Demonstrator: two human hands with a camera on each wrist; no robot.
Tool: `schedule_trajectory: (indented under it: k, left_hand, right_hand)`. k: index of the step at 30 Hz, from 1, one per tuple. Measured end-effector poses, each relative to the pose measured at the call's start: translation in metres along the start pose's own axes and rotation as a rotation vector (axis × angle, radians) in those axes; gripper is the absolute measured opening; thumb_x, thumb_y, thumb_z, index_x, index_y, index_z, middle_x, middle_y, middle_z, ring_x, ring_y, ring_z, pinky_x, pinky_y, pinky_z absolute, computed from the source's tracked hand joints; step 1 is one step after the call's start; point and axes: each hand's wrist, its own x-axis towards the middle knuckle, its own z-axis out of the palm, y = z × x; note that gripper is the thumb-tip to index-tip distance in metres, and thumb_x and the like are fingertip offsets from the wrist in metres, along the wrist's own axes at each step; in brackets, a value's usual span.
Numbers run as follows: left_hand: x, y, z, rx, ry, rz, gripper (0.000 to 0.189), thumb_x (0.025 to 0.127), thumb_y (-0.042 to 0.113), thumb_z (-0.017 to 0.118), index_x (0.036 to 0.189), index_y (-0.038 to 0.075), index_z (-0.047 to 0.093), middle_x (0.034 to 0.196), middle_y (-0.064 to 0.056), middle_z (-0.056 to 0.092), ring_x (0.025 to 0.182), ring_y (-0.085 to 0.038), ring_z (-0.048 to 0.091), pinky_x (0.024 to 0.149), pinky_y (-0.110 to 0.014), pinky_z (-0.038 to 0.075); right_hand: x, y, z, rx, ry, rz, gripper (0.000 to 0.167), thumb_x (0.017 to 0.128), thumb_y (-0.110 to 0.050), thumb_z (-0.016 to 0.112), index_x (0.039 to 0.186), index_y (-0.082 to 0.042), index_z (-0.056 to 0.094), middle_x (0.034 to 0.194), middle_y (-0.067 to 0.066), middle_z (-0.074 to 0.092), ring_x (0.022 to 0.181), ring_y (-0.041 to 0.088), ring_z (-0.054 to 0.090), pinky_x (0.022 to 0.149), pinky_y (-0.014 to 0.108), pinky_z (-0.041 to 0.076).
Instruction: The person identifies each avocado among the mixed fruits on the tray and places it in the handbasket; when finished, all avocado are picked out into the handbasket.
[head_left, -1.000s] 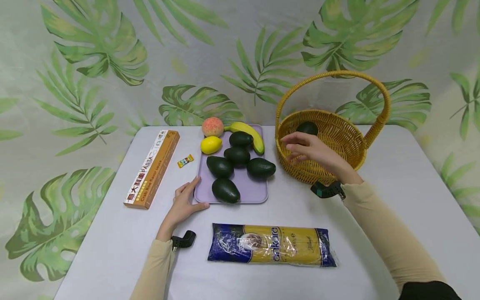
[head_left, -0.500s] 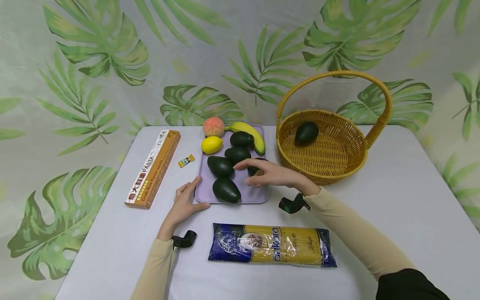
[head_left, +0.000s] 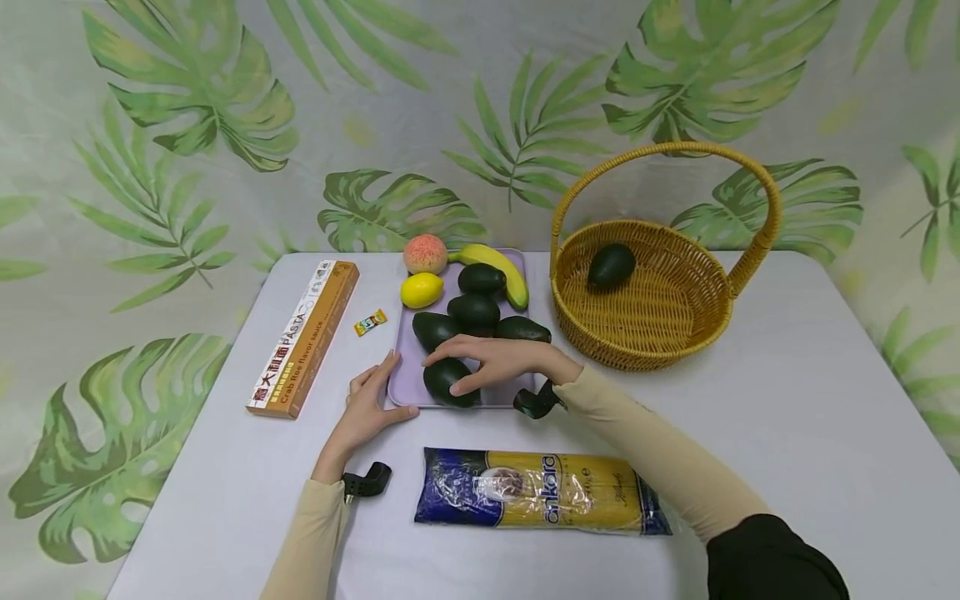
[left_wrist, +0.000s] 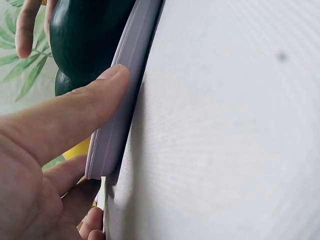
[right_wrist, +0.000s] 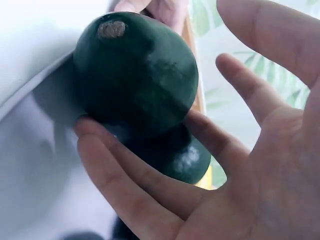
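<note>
My left hand (head_left: 366,414) rests at the near left corner of a lavender tray (head_left: 407,382). Its straight thumb lies along the tray rim in the left wrist view, with the other fingers by the adjoining side. On the tray's near part lies a dark green avocado (head_left: 444,385). Over it reaches my right hand (head_left: 504,360), fingers spread about the fruit. In the right wrist view the avocado (right_wrist: 135,75) sits between loosely spread fingers, not enclosed. More avocados (head_left: 474,312) lie behind it, beside a banana (head_left: 495,262), a lemon (head_left: 422,290) and a peach (head_left: 425,253).
A wicker basket (head_left: 652,350) with a tall handle stands at the right, one avocado (head_left: 611,267) inside. In front lies a bag of pasta (head_left: 540,487), partly under my right forearm. A pasta box (head_left: 303,340) and a small wrapped packet (head_left: 371,322) lie to the left.
My right hand has moved from above the basket, leftward across the tray, down to the nearest avocado. The avocado in the basket shows fully now. My left hand has stayed at the tray corner.
</note>
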Motion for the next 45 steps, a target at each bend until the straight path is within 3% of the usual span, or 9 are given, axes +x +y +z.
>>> schedule_trajectory:
  k: [7,10,14,19,22,25,34,39,45]
  left_hand:
    - [0.001,-0.002,0.000,0.002,0.005,-0.015,0.091,0.080,0.031,0.078,0.153,0.016,0.026,0.159,-0.003,0.016,0.138,-0.031,0.006,0.104,-0.062,0.014]
    - [0.001,-0.003,0.001,0.000,0.004,-0.015,0.091,0.080,0.031,0.078,0.153,0.016,0.025,0.159,-0.002,0.015,0.138,-0.031,0.005,0.104,-0.062,0.013]
    - [0.000,-0.003,0.001,0.001,0.007,-0.009,0.091,0.080,0.030,0.078,0.153,0.015,0.026,0.159,-0.002,0.015,0.138,-0.031,0.006,0.105,-0.061,0.012]
    - [0.000,-0.001,0.001,0.002,0.008,-0.017,0.091,0.080,0.028,0.078,0.153,0.013,0.026,0.159,-0.003,0.015,0.138,-0.031,0.005,0.106,-0.060,0.011]
    - [-0.001,0.000,0.000,-0.004,0.006,-0.026,0.091,0.080,0.027,0.079,0.153,0.013,0.026,0.159,-0.003,0.015,0.138,-0.031,0.005,0.106,-0.060,0.010]
    - [-0.001,0.000,0.000,-0.005,0.006,-0.025,0.091,0.080,0.027,0.079,0.153,0.012,0.026,0.159,-0.004,0.015,0.138,-0.031,0.004,0.106,-0.060,0.010]
    - [-0.001,0.001,0.001,-0.006,0.001,-0.025,0.091,0.080,0.028,0.079,0.153,0.013,0.026,0.159,-0.004,0.015,0.138,-0.031,0.004,0.106,-0.060,0.010]
    - [-0.001,0.000,0.000,-0.006,0.007,-0.028,0.091,0.080,0.027,0.079,0.152,0.012,0.026,0.159,-0.004,0.015,0.138,-0.031,0.005,0.106,-0.060,0.010]
    - [0.000,-0.001,0.001,0.002,0.008,-0.018,0.091,0.080,0.027,0.079,0.152,0.012,0.026,0.159,-0.005,0.016,0.138,-0.032,0.005,0.106,-0.061,0.010]
  right_hand:
    - [0.012,-0.009,0.009,-0.171,-0.038,0.093,0.048,0.091,-0.018,0.065,0.138,-0.018,0.051,0.148,0.012,0.031,0.128,0.028,0.040,0.103,0.041,0.035]
    - [0.010,-0.007,0.011,-0.145,-0.006,0.070,0.047,0.087,-0.010,0.067,0.133,-0.017,0.056,0.147,0.012,0.033,0.128,0.028,0.039,0.103,0.040,0.035]
    - [-0.005,-0.004,0.008,-0.031,0.047,0.005,0.046,0.085,-0.005,0.068,0.130,-0.014,0.057,0.146,0.012,0.035,0.130,0.026,0.035,0.100,0.040,0.037]
    - [-0.041,-0.002,-0.005,0.171,0.121,-0.029,0.046,0.088,-0.009,0.067,0.132,-0.013,0.055,0.148,0.010,0.033,0.130,0.024,0.034,0.092,0.041,0.043]
    - [-0.069,0.000,-0.016,0.260,0.195,-0.016,0.047,0.090,-0.013,0.067,0.135,-0.015,0.053,0.150,0.007,0.030,0.132,0.023,0.032,0.097,0.046,0.040]
    - [-0.099,0.005,-0.029,0.281,0.300,0.028,0.048,0.091,-0.016,0.066,0.137,-0.019,0.052,0.152,0.004,0.028,0.134,0.024,0.029,0.101,0.050,0.035]
    - [-0.187,0.031,-0.062,0.310,0.664,0.315,0.056,0.092,-0.015,0.066,0.143,-0.018,0.044,0.151,0.001,0.027,0.129,0.028,0.033,0.095,0.050,0.036]
    - [-0.223,0.049,-0.076,0.321,0.762,0.443,0.058,0.095,-0.021,0.061,0.148,-0.020,0.036,0.156,0.004,0.015,0.125,0.022,0.037,0.089,0.037,0.044]
    - [-0.241,0.068,-0.086,0.336,0.811,0.521,0.061,0.096,-0.026,0.059,0.150,-0.018,0.031,0.158,0.010,0.005,0.097,0.007,0.053,0.074,0.023,0.049]
